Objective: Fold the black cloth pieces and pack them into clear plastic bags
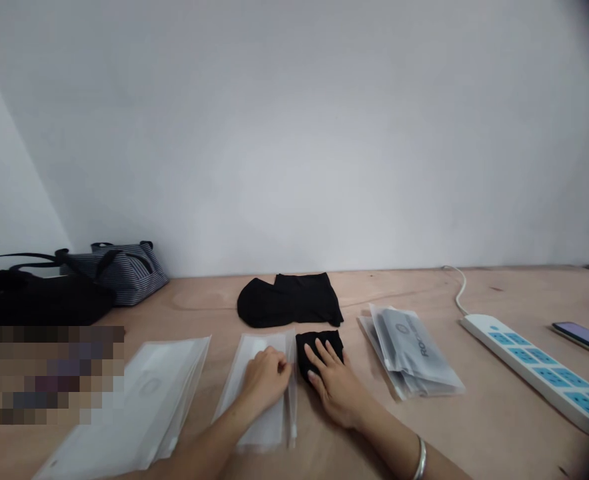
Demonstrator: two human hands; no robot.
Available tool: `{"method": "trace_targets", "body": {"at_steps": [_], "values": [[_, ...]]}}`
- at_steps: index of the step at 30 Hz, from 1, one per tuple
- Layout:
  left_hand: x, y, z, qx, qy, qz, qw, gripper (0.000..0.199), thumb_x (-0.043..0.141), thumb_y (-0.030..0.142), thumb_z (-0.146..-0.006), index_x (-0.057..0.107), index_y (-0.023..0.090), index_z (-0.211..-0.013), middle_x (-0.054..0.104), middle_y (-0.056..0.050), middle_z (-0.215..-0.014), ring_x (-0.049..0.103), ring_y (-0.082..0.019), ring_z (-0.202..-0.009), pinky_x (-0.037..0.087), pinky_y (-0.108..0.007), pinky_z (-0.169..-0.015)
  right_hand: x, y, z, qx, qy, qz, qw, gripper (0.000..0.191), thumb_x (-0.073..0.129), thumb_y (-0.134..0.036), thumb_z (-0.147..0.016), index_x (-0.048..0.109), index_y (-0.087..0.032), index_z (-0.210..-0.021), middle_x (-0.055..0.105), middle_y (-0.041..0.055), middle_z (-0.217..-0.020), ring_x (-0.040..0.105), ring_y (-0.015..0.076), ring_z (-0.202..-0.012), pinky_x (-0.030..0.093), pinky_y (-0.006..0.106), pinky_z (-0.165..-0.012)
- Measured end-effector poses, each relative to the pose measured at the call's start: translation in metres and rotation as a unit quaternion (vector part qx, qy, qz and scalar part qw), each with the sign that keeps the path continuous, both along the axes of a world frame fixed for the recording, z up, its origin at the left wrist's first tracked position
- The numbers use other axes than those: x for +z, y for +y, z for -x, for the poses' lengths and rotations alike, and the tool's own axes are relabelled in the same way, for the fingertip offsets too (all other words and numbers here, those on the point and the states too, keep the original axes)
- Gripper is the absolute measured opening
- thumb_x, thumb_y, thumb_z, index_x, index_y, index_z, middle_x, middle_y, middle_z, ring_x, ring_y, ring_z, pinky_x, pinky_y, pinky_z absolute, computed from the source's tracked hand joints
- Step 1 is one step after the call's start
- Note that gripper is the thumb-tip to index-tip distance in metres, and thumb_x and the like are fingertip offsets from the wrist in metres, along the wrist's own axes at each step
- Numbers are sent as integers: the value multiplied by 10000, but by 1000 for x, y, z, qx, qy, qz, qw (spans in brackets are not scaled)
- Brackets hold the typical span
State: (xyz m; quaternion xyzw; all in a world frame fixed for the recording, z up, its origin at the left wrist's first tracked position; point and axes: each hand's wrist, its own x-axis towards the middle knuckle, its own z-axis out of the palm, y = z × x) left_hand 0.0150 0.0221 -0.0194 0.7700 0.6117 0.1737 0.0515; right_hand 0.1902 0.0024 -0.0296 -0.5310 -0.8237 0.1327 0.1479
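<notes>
Black cloth (319, 353), folded small, lies on the desk (499, 293) under the open, spread right hand (335, 390), just beside a clear zip bag (254, 353) whose edge the curled left hand (266, 378) grips. Nothing black shows inside that bag yet. Filled bags (409, 353) lie stacked to the right, blank bags (144, 393) to the left, and a black garment heap (287, 300) lies behind.
</notes>
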Motion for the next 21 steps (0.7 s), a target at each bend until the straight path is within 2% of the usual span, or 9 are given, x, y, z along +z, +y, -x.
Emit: {"method": "trace_targets", "body": {"at_steps": [3,6,8,10,13,15,17,21], "values": [[-12,2,-7,13,-18,0,1000,217,440,222,-803,609,190,-671,615,-42,-807,558,-203,-812,356,-282,-672,-3,2,-3,-43,72,5,996,497,205,-402,-920,182,-224,-1383,154,92,-1439,112,286,-1304,175,544,-999],[-15,2,-6,13,-32,5,999,227,427,217,-818,612,190,-689,616,-39,-821,553,-199,-827,355,-283,-685,-3,-3,0,-28,114,8,993,501,182,-404,-923,150,-223,-1389,151,75,-1442,107,252,-1309,185,501,-1018],[-15,2,-4,9,-37,9,999,221,425,186,-815,611,188,-697,615,-37,-834,551,-188,-826,357,-274,-689,-1,-10,4,-1,101,12,995,507,188,-437,-918,151,-248,-1387,151,63,-1443,92,254,-1311,160,510,-1022],[-16,3,-2,3,-42,14,999,211,430,153,-804,608,185,-695,612,-33,-836,550,-174,-813,359,-261,-689,4,-15,8,21,63,21,998,544,226,-507,-894,162,-274,-1382,145,68,-1442,72,296,-1307,112,566,-1004],[-17,4,0,-5,-51,18,998,204,440,139,-797,602,184,-682,606,-24,-818,546,-159,-792,363,-247,-687,14,-16,8,51,22,44,997,527,202,-529,-891,206,-303,-1367,184,83,-1431,124,325,-1295,81,613,-973],[-17,3,1,-10,-62,17,998,204,443,145,-800,597,187,-673,602,-18,-816,545,-154,-792,368,-242,-690,22,-11,5,69,8,43,997,467,177,-487,-908,287,-334,-1335,227,71,-1422,160,308,-1292,52,617,-968],[-17,2,1,-16,-75,11,997,212,438,156,-812,594,189,-672,598,-16,-833,545,-152,-805,374,-243,-698,27,-1,-1,89,-11,20,996,443,255,-499,-891,361,-352,-1295,244,63,-1418,148,307,-1295,-7,621,-961],[-16,0,1,-28,-106,-7,994,254,404,197,-851,596,190,-684,589,-26,-890,553,-151,-829,394,-253,-714,29,20,-6,129,-32,9,991,553,438,-598,-773,394,-360,-1271,247,71,-1418,119,335,-1295,-42,636,-937]]}}
